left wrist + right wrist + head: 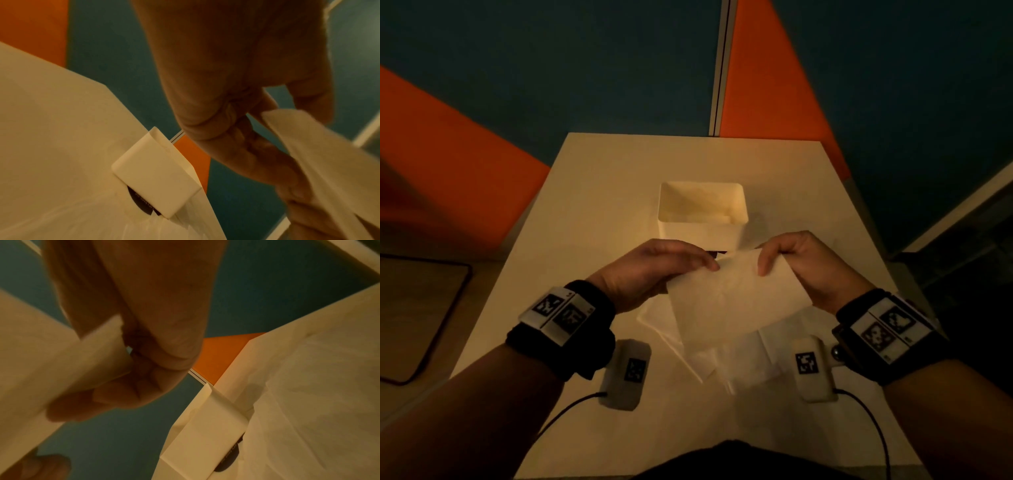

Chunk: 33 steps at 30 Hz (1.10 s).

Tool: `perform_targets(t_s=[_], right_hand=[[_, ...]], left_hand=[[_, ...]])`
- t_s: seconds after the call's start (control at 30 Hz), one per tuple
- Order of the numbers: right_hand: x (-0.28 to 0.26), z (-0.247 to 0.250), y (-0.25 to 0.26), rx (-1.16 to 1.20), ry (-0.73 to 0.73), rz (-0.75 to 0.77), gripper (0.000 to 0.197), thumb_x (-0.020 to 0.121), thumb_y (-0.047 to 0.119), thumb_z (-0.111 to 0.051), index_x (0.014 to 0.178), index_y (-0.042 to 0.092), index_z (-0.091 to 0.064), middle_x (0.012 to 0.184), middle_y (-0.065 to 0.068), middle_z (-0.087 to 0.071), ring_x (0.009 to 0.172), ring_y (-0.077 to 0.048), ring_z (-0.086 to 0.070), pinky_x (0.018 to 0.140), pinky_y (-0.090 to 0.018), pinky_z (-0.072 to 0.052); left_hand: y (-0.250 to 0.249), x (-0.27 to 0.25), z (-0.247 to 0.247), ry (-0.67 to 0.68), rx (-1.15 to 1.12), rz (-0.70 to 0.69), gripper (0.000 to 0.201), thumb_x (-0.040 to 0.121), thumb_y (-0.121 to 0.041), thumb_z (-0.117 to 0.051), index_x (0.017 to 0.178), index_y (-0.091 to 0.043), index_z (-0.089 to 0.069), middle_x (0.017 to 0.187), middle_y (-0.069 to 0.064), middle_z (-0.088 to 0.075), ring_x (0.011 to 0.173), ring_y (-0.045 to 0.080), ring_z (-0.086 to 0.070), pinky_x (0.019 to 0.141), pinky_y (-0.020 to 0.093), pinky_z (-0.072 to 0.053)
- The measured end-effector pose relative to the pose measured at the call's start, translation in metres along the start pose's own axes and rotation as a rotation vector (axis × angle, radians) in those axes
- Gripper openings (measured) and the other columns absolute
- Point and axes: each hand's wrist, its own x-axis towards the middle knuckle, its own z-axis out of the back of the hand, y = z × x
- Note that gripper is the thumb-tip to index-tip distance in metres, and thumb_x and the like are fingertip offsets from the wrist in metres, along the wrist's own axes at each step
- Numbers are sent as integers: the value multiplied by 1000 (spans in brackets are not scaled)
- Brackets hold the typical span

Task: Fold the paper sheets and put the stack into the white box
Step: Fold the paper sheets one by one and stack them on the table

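Note:
A white paper sheet (732, 298) is lifted off the table in front of the white box (702, 219). My left hand (681, 260) pinches its upper left corner between thumb and fingers. The sheet's upper right corner is pinched by my right hand (780, 253). The sheet (320, 154) hangs from the left hand's fingers (273, 168) in the left wrist view, with the box (156, 175) beyond it. In the right wrist view the sheet (61, 369) is gripped at a corner near the box (207, 439). More white sheets (743, 356) lie flat beneath. The box stands open-topped with paper inside.
The beige table (619, 178) ends just behind the box; orange and teal partition walls (774, 85) stand beyond. A dark round label (139, 201) lies at the box's foot. A dark-edged mat (417, 308) lies left of the table.

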Motion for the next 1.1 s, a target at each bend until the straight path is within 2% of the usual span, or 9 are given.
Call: perform_targets(t_s=[0.17,0.27,0.33,0.43,0.5,0.57,0.77,0.93,1.1], right_hand=[[8,-9,3,-115,107,7,50,81,-14,-54,47,21,-68,66,-1,-66,63,-6,-62,57,-18,-50],[12,-8,-5,-63,52,-12,33,85,-7,-56,86,23,-69,83,-2,-69,74,-11,-63,61,-23,-50],[17,-1,-21,-106,-94,-52,30,87,-2,-58,104,22,-61,97,-5,-66,86,-16,-60,66,-27,-46],[21,18,-54,-494,-302,-187,40,84,9,-67,120,17,-53,115,-5,-56,103,-20,-54,77,-28,-43],[17,28,-73,-822,-281,-321,57,81,22,-70,132,22,-44,131,-5,-47,118,-25,-48,92,-36,-43],[12,33,-85,-1046,-217,-432,72,81,34,-68,142,27,-31,147,-2,-33,131,-27,-38,103,-43,-37],[2,37,-106,-1152,-132,-493,91,76,43,-71,148,32,-16,158,5,-4,143,-23,-12,109,-47,-29],[-1,41,-110,-1171,-115,-470,97,75,44,-72,149,33,-10,158,7,0,144,-20,-10,111,-46,-27],[-5,42,-114,-1228,-112,-437,107,68,43,-79,149,31,-10,158,7,-2,144,-21,-12,111,-42,-30]], left_hand=[[8,10,-12,68,166,18,25,83,-1,-63,85,-22,-77,97,-1,-71,92,12,-65,79,22,-52],[16,12,-11,-56,176,47,23,84,-2,-62,85,-19,-77,105,-1,-68,93,14,-64,77,28,-55],[23,10,-4,-211,123,74,21,87,-2,-59,87,-17,-75,95,2,-70,82,20,-65,73,35,-57],[41,9,14,-459,89,140,22,88,-1,-58,92,-20,-70,96,7,-66,74,25,-63,68,37,-58],[60,10,29,-566,138,178,24,86,0,-60,97,-20,-67,108,10,-61,79,27,-63,71,38,-58],[80,12,41,-617,211,233,30,84,1,-62,106,-20,-65,113,10,-57,85,31,-62,81,42,-55],[124,10,67,-700,591,324,50,77,0,-64,124,-17,-60,124,16,-57,107,34,-56,96,40,-47],[135,7,82,-696,789,326,55,79,-2,-63,131,-17,-53,131,14,-52,117,33,-50,97,34,-39],[134,10,91,-687,860,278,58,78,-1,-64,133,-13,-50,133,15,-50,118,33,-49,99,33,-36]])
